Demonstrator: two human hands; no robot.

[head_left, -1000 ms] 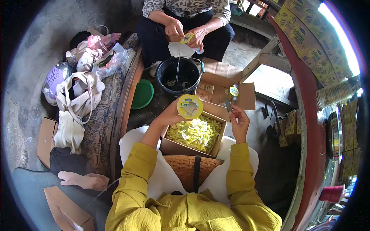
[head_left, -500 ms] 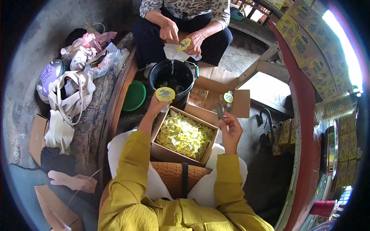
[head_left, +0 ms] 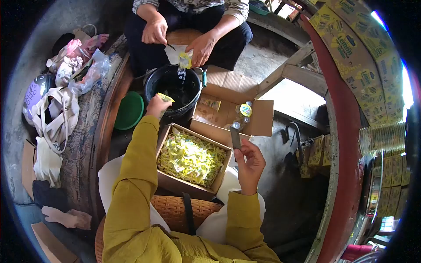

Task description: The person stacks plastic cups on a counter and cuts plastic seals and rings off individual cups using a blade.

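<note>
My left hand (head_left: 158,106) is closed around a plastic cup with a yellow lid (head_left: 165,97), tilted at the near rim of a black bucket (head_left: 152,87). The cup's body is mostly hidden by my fingers. My right hand (head_left: 250,165) pinches a small knife (head_left: 235,137), its dark flat blade pointing up and away from me. Between my arms, a cardboard box (head_left: 175,186) holds a heap of yellow-green strips (head_left: 190,158). Across the bucket, another person's hand (head_left: 202,49) tips a yellow-lidded cup (head_left: 185,60), and clear liquid falls from it.
An open carton (head_left: 263,116) behind the strip box holds several lidded cups (head_left: 245,109). A green lid or basin (head_left: 130,110) lies left of the bucket. Bags and cloths (head_left: 57,114) lie on the wooden bench at left. Lemon-printed cartons (head_left: 351,57) line the right side.
My left hand has moved the cup to the bucket and tilted it from upright. The other person's cup is now tipped further. The whole view has shifted.
</note>
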